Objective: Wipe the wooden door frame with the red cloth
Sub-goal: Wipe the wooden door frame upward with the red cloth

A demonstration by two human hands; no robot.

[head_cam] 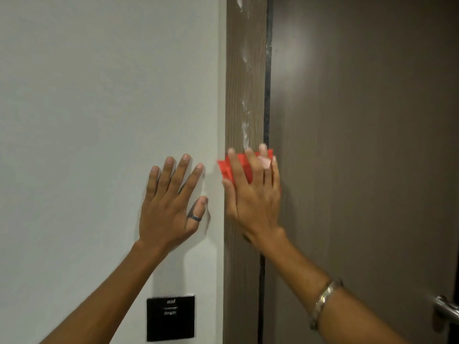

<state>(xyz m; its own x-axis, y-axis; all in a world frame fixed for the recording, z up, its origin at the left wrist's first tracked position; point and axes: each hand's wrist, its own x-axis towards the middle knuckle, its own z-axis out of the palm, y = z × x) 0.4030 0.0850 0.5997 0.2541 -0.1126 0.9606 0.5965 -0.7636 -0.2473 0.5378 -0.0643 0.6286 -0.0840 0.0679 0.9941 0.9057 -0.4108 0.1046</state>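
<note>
The wooden door frame [244, 83] runs vertically through the middle, brown with white smears down its face above my hand. My right hand [253, 197] lies flat against the frame and presses the red cloth [224, 167] onto it; the cloth shows between and beside my fingers. My left hand [171, 204] rests flat on the white wall just left of the frame, fingers spread, a ring on the thumb, holding nothing.
The white wall [99, 108] fills the left half. A black square wall panel [170, 318] sits low on it. The brown door [360, 145] is right of the frame, with a metal door handle [445, 309] at the lower right edge.
</note>
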